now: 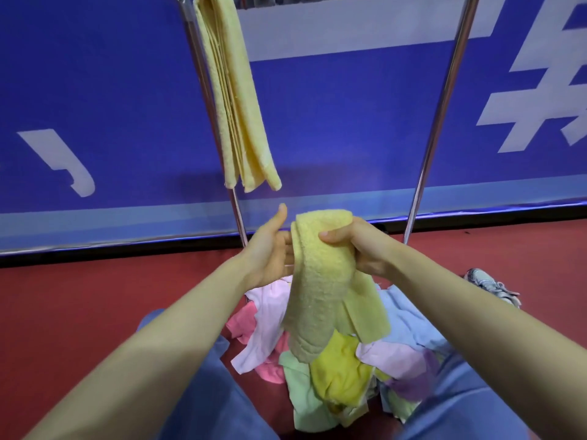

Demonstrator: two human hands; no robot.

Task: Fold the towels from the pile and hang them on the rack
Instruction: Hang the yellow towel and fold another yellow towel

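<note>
A pale yellow-green towel [324,281] hangs folded into a long strip between my hands, above the pile. My right hand [359,246] grips its top fold, thumb over the front. My left hand [270,249] sits just left of the towel with straight fingers touching its edge and the thumb up. A folded yellow towel [235,100] hangs from the top of the metal rack [441,103]. The pile of towels [333,369], pink, white, green, yellow, blue and lilac, lies on the red floor between my knees.
The rack's two chrome uprights stand right in front of a blue banner wall [349,128] with white characters. My legs in blue jeans [203,392] flank the pile. A sneaker [492,285] lies on the red floor [79,296] at right.
</note>
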